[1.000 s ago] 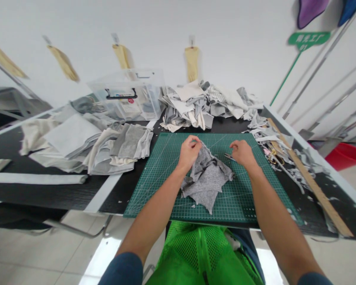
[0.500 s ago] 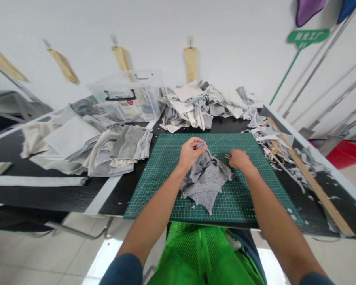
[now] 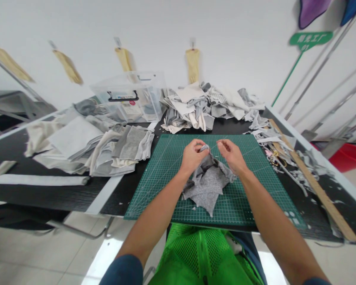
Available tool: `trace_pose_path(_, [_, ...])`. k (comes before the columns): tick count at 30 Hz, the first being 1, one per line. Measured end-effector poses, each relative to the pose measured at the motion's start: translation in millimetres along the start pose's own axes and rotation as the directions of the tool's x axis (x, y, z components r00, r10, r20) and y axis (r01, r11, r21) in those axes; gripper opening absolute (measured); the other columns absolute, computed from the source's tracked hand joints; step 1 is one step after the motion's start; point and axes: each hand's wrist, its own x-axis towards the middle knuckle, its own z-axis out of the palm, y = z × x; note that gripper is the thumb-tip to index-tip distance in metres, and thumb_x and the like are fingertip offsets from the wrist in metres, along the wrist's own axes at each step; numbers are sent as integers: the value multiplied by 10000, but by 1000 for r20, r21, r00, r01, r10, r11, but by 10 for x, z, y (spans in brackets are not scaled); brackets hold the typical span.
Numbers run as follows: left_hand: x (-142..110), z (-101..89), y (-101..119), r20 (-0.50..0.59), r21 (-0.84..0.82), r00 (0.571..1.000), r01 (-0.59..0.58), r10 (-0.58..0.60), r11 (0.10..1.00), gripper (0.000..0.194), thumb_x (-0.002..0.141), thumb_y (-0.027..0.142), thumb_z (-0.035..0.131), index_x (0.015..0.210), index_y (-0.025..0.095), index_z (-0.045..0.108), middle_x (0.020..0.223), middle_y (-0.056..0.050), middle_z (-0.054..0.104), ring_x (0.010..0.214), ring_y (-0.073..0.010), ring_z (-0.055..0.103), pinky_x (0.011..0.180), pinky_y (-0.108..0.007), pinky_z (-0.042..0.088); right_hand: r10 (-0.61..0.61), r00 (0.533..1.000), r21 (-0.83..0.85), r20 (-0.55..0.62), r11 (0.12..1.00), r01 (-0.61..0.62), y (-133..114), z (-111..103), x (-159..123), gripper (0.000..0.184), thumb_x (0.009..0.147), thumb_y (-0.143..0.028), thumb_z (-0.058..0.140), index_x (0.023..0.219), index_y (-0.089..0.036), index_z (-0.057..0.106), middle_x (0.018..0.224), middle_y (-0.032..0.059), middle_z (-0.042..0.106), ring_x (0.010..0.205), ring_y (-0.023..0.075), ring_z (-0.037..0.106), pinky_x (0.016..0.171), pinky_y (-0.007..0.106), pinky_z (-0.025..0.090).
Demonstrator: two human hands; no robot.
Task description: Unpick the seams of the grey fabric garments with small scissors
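My left hand pinches the upper edge of a grey cloth piece, and a small fold of it stands up between thumb and fingers. The rest of the cloth lies crumpled on the green cutting mat, with one pointed corner toward me. Just right of the left fingertips is my right hand, its thumb and fingers brought together above the cloth's right side. Whatever those fingers hold is too small to make out.
Fabric stacks lie at left before a clear plastic box. Another cloth heap sits behind the mat. On the right are a wooden ruler, scraps and gold-handled scissors. Rolled white fabric lies far left.
My right hand has moved left and slightly up, from beside the cloth to near my left hand. The left hand still grips the cloth edge, now bunched into a fold.
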Motion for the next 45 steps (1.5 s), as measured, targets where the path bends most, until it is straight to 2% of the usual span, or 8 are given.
trace_pose_path(4, [-40, 34, 23, 4, 141, 997, -77, 77, 987, 208, 766, 243, 744, 941, 205, 638, 689, 36, 676, 604, -116, 590, 588, -226, 398, 76, 996, 165, 39, 983, -81, -67, 145, -70, 399, 790, -519, 776, 1004, -189, 709, 855, 34, 691, 711, 157, 578, 647, 277, 468])
trace_pose_path(9, [-41, 41, 16, 29, 136, 997, -72, 69, 988, 244, 767, 268, 756, 962, 209, 622, 712, 29, 697, 591, -114, 579, 597, -232, 406, 128, 990, 237, -55, 965, -112, -46, 142, -53, 303, 799, -483, 766, 822, -183, 725, 800, 29, 688, 721, 155, 568, 674, 285, 452])
trace_pose_path(14, [-29, 47, -6, 52, -21, 999, -10, 11, 1000, 294, 793, 303, 753, 1011, 209, 579, 752, 5, 724, 602, -122, 607, 579, -229, 398, 108, 992, 286, -60, 954, -86, -92, 98, -54, 302, 865, -484, 700, 811, -189, 666, 718, -15, 608, 642, 120, 495, 627, 262, 402])
trace_pose_path(21, [-37, 34, 12, 28, -43, 1000, 2, -1, 999, 311, 799, 340, 767, 994, 223, 553, 675, 37, 668, 533, -98, 527, 534, -219, 357, -36, 999, 51, 7, 998, 36, -135, 84, -69, 252, 835, -435, 723, 903, -193, 715, 836, 24, 695, 722, 154, 576, 678, 287, 438])
trace_pose_path(29, [-21, 42, -21, 43, -31, 994, -101, 102, 994, 147, 816, 290, 728, 875, 198, 630, 794, -14, 681, 744, -144, 654, 695, -260, 489, 20, 996, 194, -87, 981, -2, -83, 71, -49, 271, 875, -466, 689, 848, -197, 680, 780, 1, 635, 707, 141, 515, 681, 279, 413])
trace_pose_path(35, [6, 38, -10, -26, -30, 993, -120, 119, 992, 195, 761, 241, 771, 884, 194, 627, 852, -25, 696, 793, -147, 664, 770, -281, 518, 93, 995, 321, -47, 944, -73, -84, 95, -48, 284, 859, -472, 704, 805, -199, 650, 703, -22, 556, 637, 122, 458, 606, 260, 369])
trace_pose_path(38, [14, 26, -2, -33, -63, 994, -105, 103, 992, 196, 765, 237, 764, 887, 195, 616, 830, -23, 693, 774, -146, 663, 759, -282, 519, 141, 988, 288, -62, 950, -118, -47, 102, -42, 290, 846, -471, 699, 776, -197, 638, 682, -21, 546, 624, 124, 452, 591, 259, 369])
trace_pose_path(45, [34, 8, -21, -77, -70, 994, -80, 74, 994, 234, 749, 258, 785, 896, 201, 611, 826, -21, 702, 765, -154, 666, 731, -283, 519, 121, 992, 160, -34, 980, -114, 83, 60, -9, 378, 805, -354, 648, 1153, -207, 640, 1095, 65, 695, 886, 175, 622, 751, 286, 501])
